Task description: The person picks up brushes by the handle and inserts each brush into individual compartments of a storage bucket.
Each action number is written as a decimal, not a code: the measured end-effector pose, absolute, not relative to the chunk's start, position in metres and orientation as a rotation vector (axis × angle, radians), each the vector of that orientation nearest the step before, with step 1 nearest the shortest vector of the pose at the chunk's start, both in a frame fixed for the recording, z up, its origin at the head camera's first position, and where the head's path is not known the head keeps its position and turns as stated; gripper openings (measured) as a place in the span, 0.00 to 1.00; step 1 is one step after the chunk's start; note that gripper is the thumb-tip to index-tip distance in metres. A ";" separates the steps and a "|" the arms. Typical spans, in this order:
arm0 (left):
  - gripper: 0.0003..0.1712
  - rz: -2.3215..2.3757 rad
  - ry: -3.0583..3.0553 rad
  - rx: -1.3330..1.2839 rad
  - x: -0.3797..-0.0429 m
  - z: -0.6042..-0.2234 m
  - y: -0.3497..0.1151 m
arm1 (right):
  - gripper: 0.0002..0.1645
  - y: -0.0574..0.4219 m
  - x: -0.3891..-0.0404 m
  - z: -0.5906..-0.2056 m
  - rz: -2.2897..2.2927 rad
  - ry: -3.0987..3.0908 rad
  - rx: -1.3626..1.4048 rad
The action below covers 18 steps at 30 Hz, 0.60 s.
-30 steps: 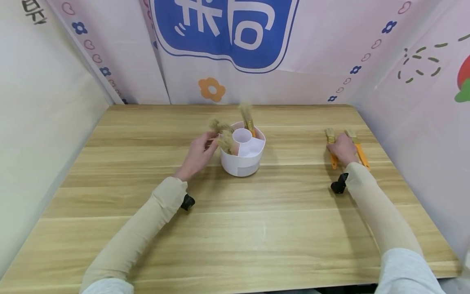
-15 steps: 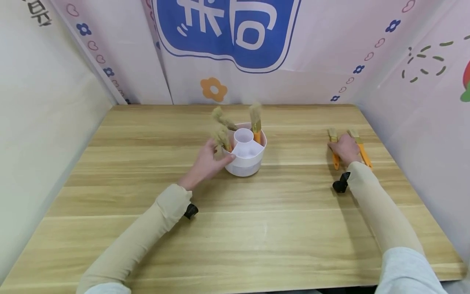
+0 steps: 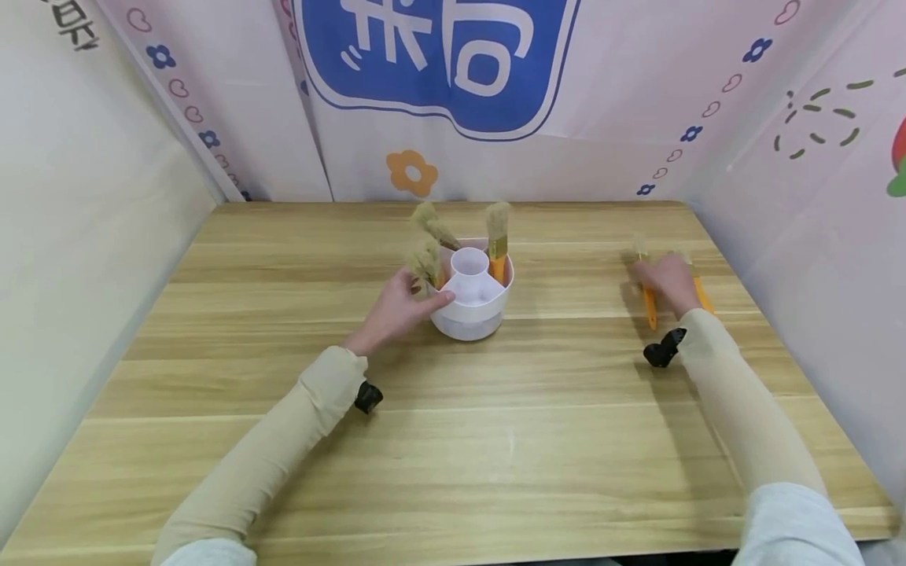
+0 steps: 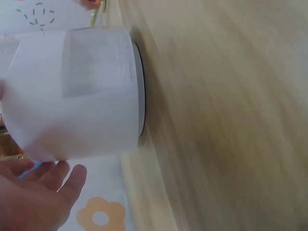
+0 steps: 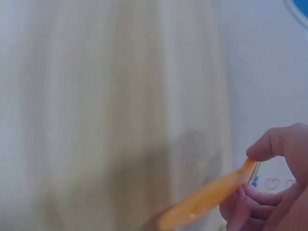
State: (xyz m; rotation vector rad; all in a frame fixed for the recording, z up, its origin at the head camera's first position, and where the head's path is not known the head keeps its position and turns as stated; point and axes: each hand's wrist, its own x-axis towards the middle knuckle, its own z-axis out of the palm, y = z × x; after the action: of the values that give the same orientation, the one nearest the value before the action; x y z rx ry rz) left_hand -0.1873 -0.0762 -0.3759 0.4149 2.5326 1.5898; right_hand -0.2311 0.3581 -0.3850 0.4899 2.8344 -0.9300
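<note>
A white round brush holder (image 3: 469,318) with divided compartments and a central tube (image 3: 470,263) stands mid-table. My left hand (image 3: 398,313) grips its left side, thumb at the rim and fingers around the wall, as the left wrist view (image 4: 38,197) of the hand shows. Several paintbrushes stand in the holder, one at the right (image 3: 498,244) upright, others leaning left (image 3: 426,263). Over at the right, my right hand (image 3: 667,281) pinches a paintbrush (image 5: 207,199) near the top of its orange handle. Another paintbrush (image 3: 703,295) lies just right of it, partly hidden by the hand.
The wooden table (image 3: 495,440) is bounded by a printed back wall (image 3: 552,169) and white side walls (image 3: 99,236). Black wrist cameras (image 3: 368,397) hang beneath both sleeves.
My left hand has gone from the brushes on the left to the holder's side and rim; the holder has turned slightly. The right hand has begun raising its paintbrush.
</note>
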 end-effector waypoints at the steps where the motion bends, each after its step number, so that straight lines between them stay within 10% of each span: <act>1: 0.35 1.574 2.527 0.420 -0.188 -0.375 -0.077 | 0.21 0.356 -0.230 -0.380 -0.993 2.828 0.492; 18: 0.38 1.460 2.531 0.400 -0.193 -0.370 -0.082 | 0.17 0.292 -0.220 -0.334 -1.708 2.676 0.305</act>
State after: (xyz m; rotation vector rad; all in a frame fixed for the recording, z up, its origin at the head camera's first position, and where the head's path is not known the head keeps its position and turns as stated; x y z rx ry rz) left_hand -0.1934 -0.0821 -0.3703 0.4003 2.5306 1.4599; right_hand -0.2198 0.2924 -0.3344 0.3051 2.6761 -1.7077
